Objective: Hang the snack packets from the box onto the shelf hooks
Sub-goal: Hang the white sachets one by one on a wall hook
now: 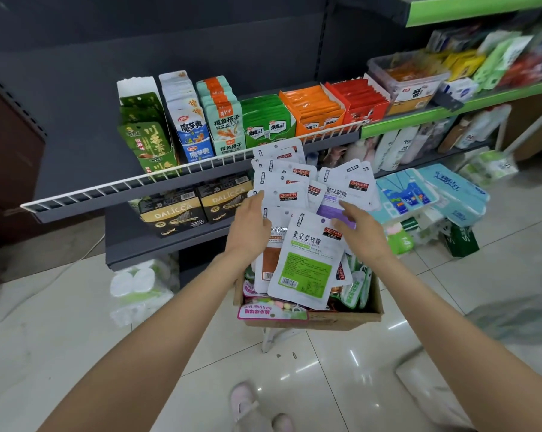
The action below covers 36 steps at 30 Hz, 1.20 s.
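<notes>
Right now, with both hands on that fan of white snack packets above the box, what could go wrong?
1. The left hand and right hand hold a loose, splayed fan of packets; some could slide out and drop.
2. The green-labelled packet hangs lowest and looks likeliest to slip into the cardboard box.
3. The fan sits close to the white wire shelf rail and could snag on it.

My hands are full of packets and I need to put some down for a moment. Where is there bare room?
Bare floor tiles left of the cardboard box, and the empty wire-fronted shelf stretch left of the green snack carton. The box itself and the floor by the tissue packs are crowded.
</notes>
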Each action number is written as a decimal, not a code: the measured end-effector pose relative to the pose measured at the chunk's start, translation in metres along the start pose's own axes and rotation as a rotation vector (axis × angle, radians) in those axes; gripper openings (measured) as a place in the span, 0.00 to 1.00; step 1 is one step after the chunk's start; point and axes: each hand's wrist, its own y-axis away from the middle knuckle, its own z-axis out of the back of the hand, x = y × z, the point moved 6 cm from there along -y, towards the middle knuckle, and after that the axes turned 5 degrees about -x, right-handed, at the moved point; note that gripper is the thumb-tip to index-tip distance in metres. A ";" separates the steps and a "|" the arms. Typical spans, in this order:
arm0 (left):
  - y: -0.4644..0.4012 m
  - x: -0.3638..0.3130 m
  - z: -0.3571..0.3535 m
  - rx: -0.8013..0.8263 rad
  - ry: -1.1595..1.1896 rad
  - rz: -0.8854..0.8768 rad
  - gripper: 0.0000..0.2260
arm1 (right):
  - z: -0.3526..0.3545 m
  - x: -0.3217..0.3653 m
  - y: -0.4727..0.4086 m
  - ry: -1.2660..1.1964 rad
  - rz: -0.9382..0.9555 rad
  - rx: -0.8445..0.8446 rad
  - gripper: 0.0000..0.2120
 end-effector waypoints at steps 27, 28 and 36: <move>-0.035 -0.025 0.052 0.037 0.435 -0.046 0.23 | 0.011 0.086 -0.033 -0.140 0.075 -0.078 0.21; -0.034 -0.032 0.057 -0.006 0.361 -0.103 0.30 | 0.016 0.092 -0.035 -0.147 0.076 -0.145 0.22; -0.031 -0.089 0.055 0.098 -0.102 -0.503 0.38 | 0.037 0.135 -0.046 -0.392 -0.084 -0.326 0.16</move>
